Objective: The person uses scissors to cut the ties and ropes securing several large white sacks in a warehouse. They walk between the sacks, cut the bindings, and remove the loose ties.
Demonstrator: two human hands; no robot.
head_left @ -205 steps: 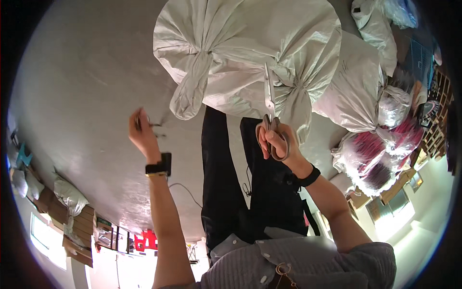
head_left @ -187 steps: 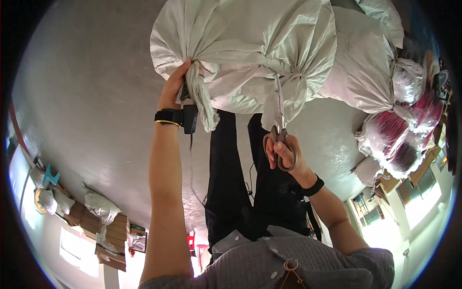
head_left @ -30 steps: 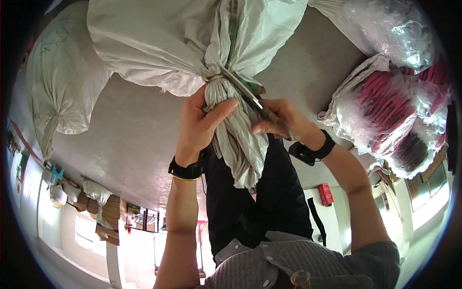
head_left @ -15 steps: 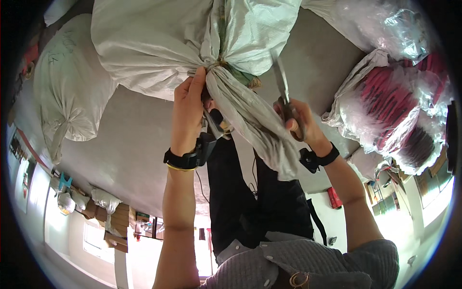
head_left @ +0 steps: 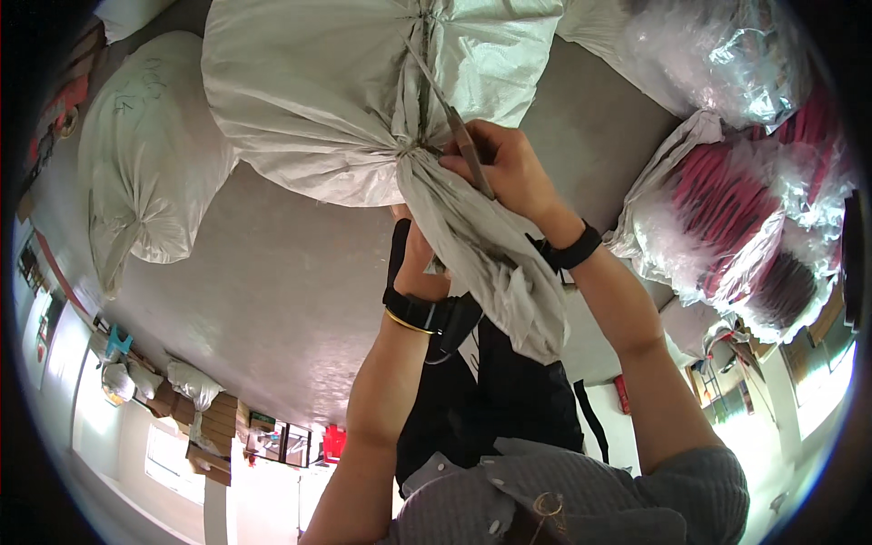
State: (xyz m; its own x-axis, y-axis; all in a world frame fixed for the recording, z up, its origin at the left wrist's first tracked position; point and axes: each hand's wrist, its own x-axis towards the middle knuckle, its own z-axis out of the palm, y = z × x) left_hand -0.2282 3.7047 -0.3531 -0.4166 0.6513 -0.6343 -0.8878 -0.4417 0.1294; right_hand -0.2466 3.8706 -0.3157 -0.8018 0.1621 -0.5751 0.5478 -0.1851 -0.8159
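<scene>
The right hand is grasping scissors by their handles, its fingers closing in beside the neck of a big white sack. The left hand is passing behind the sack's twisted tail, its fingers mostly hidden, so whether it is gripping anything cannot be told.

The sack is lying in front of the person, on the grey floor, its tail hanging toward the body and draping near the right wrist. The scissors are pointing away, tips over the sack; whether they are touching it is unclear.

The sack is looking full and bulky, so it is probably weighing a good deal, while its skin is creasing like soft, thin, slightly slick sheeting. The bunched neck is offering the surest hold, being thick and gathered; the smooth, taut sides are likely giving fingers little purchase. The loose tail is seeming light and floppy, best taken close to the neck. The scissors are stiff, safest held by the handles.
</scene>
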